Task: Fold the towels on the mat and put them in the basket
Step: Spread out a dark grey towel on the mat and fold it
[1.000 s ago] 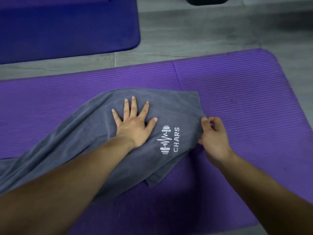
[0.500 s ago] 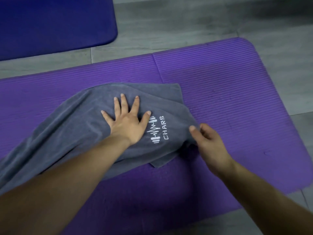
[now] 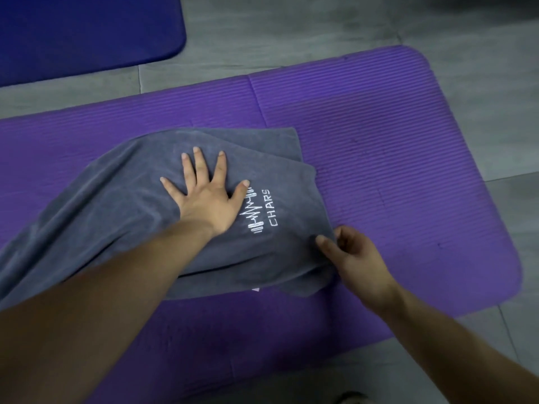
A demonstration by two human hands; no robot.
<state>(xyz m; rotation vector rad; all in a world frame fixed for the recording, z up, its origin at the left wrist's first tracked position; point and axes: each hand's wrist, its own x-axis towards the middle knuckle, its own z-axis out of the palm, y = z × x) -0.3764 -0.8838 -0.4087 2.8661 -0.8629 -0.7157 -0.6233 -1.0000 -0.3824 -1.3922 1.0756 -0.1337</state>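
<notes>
Head view: left hand point(image 3: 208, 199) is flat on the grey towel point(image 3: 116, 199), fingers straight and splayed, pinning it and gripping nothing. The right hand point(image 3: 354, 252), at 4 o'clock from the left, has thumb and forefinger pinched on the towel's right-hand edge with the other fingers curled.

Change over the last second: the right hand has worked down that edge toward the near corner. The near flap now lies further out to 5 o'clock. The left hand hasn't moved off its spot beside the CHARS logo point(image 3: 261, 209).

My read is that this is still squaring the layers, with the fold unfinished. At 1 o'clock the top layer's corner sits offset from the one beneath.

The towel lies mid-left on the purple mat point(image 3: 393, 170). There's a dark blue mat point(image 3: 73, 30) at 11 o'clock and grey floor point(image 3: 291, 33) between them.

Hidden or unclear:
- The towel's tail runs out of frame at 8 o'clock, partly under the left forearm, so its full length is unknown.
- No basket or other towels in view.
- A small white tag point(image 3: 255, 289) peeks out at the near edge and can't be read.
- A pale blurred thing point(image 3: 351, 398) at 6 o'clock is cut off, can't identify.
</notes>
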